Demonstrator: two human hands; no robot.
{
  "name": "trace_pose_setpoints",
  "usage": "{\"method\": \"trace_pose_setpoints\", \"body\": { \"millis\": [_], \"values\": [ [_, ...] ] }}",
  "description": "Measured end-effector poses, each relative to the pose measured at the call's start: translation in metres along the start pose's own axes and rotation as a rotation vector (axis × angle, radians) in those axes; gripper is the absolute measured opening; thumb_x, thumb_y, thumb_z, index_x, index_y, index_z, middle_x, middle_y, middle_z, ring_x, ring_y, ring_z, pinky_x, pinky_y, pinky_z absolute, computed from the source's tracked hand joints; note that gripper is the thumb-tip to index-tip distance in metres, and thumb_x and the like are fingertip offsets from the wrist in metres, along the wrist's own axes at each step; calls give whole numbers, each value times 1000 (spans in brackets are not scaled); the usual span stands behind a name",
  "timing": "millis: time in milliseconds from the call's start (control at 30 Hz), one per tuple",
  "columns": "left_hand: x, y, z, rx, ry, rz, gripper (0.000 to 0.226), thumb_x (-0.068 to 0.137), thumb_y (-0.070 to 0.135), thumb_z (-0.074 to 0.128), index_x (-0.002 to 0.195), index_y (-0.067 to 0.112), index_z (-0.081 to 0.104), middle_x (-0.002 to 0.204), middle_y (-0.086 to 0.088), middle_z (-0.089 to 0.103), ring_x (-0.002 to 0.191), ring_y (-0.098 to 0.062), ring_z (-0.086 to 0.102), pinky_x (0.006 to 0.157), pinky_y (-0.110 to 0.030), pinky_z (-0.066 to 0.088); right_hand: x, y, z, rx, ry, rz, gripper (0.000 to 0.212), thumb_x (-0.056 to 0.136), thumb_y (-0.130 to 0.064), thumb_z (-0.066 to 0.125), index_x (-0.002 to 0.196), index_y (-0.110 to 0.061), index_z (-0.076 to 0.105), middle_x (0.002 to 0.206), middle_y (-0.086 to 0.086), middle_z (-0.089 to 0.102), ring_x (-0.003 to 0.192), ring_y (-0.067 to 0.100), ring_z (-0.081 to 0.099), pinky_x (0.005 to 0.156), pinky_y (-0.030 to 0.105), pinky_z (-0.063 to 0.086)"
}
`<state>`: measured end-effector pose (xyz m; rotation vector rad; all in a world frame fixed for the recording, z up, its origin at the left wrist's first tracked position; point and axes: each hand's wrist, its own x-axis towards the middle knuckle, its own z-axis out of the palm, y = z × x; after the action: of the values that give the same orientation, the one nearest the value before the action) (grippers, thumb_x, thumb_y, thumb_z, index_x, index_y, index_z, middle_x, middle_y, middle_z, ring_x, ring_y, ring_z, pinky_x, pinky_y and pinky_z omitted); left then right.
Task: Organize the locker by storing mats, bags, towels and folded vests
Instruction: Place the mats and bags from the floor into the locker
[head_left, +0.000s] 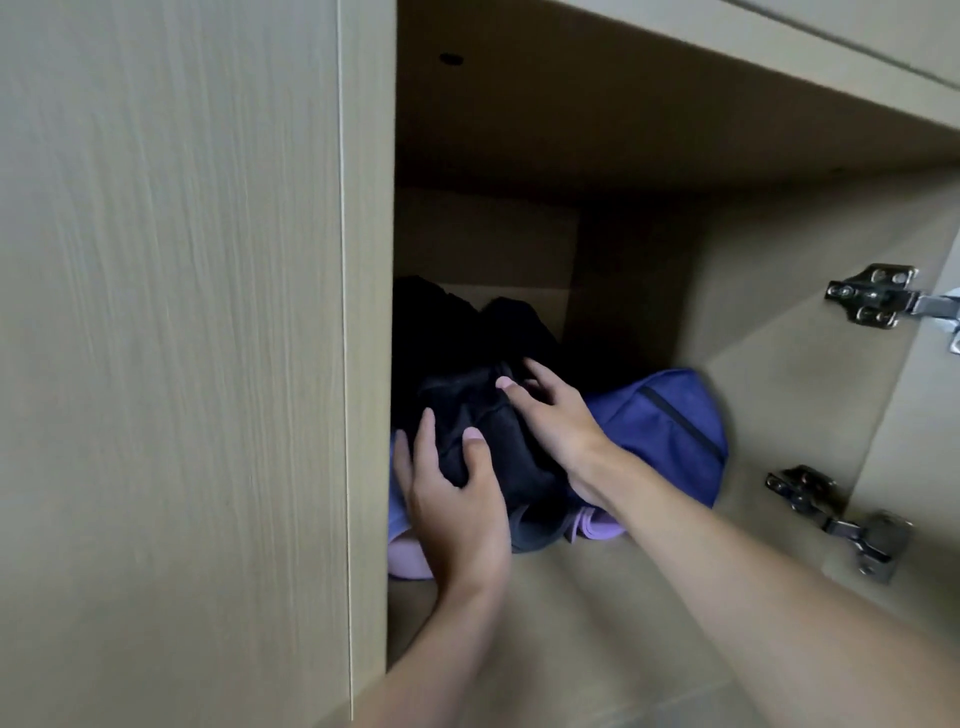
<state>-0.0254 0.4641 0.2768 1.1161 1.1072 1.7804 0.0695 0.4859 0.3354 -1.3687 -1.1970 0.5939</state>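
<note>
The left hand clasps the black folded cloth (vest or towel, unclear); the right hand lies spread-fingered on top. The cloth rests on a lilac mat beside the blue bag, in the locker. Let go carelessly, it could slide off the rounded mat and unfold.

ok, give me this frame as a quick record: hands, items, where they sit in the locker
place: locker compartment, open, hinges on its right wall
left hand: grips black cloth at its left side
right hand: lies on top of black cloth, fingers spread
under cloth: lilac mat
right of cloth: blue bag, on the floor
behind: dark fabric, too dark to identify
</note>
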Motion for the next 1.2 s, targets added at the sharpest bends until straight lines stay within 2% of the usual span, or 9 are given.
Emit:
{"method": "trace_pose_setpoints", "body": {
  "millis": [233,300,400,533,600,733,867,1100,1200],
  "values": [
    [-26,12,-14,79,-176,-12,60,91,48,60,146,40,39,162,15,15,145,-14,32,116,-30,28,-59,3,-28,-87,21,22,51,95,-25,63,143,-24,45,120,-15,55,103,0,54,74,5,41],
    [-43,13,-22,99,-232,20,62,90,46,63,146,36,39,163,10,13,143,-14,33,114,-22,26,-82,11,-39,-121,56,58,42,95,-24,63,135,-24,52,118,-10,59,96,-1,56,71,6,43],
    [-72,15,-36,180,-293,74,55,91,32,67,140,16,48,150,-8,33,126,-9,38,95,-4,23,-122,27,-54,-173,152,93,37,92,-15,64,128,-15,58,114,5,63,87,9,58,68,7,43],
    [-124,-2,-57,258,-511,168,33,87,30,72,112,15,56,112,-6,59,107,-26,57,94,-32,43,-201,53,-78,-188,193,178,34,90,-2,61,124,-4,62,96,5,63,66,2,53,59,9,39],
    [-160,-14,-67,325,-702,166,26,86,31,73,102,17,58,98,-4,65,94,-24,62,86,-33,47,-253,68,-98,-198,223,236,30,92,1,59,122,2,61,91,7,59,59,-1,49,54,6,37],
    [-245,-30,-77,367,-1014,88,23,79,40,73,74,23,58,71,7,64,70,-19,60,76,-34,50,-366,103,-150,-229,358,417,26,94,0,57,120,4,62,97,10,59,73,10,52,60,8,39],
    [-346,-51,-84,495,-1364,89,25,87,31,71,66,24,59,65,12,62,63,-11,58,67,-28,43,-485,143,-197,-284,518,576,21,94,-5,57,112,-5,66,98,7,65,87,14,58,68,14,44],
    [-521,-112,-134,648,-1845,77,21,85,44,66,75,28,56,83,9,67,82,-17,65,83,-37,54,-700,207,-235,-399,725,909,20,94,-14,55,111,-14,66,103,4,67,95,19,63,78,28,50],
    [-580,-139,-161,741,-1984,155,29,82,54,68,96,30,59,101,10,63,101,-18,63,93,-36,50,-775,233,-238,-429,787,1015,26,93,-18,58,117,-14,66,110,2,65,110,21,60,88,28,46]
  ]
}}
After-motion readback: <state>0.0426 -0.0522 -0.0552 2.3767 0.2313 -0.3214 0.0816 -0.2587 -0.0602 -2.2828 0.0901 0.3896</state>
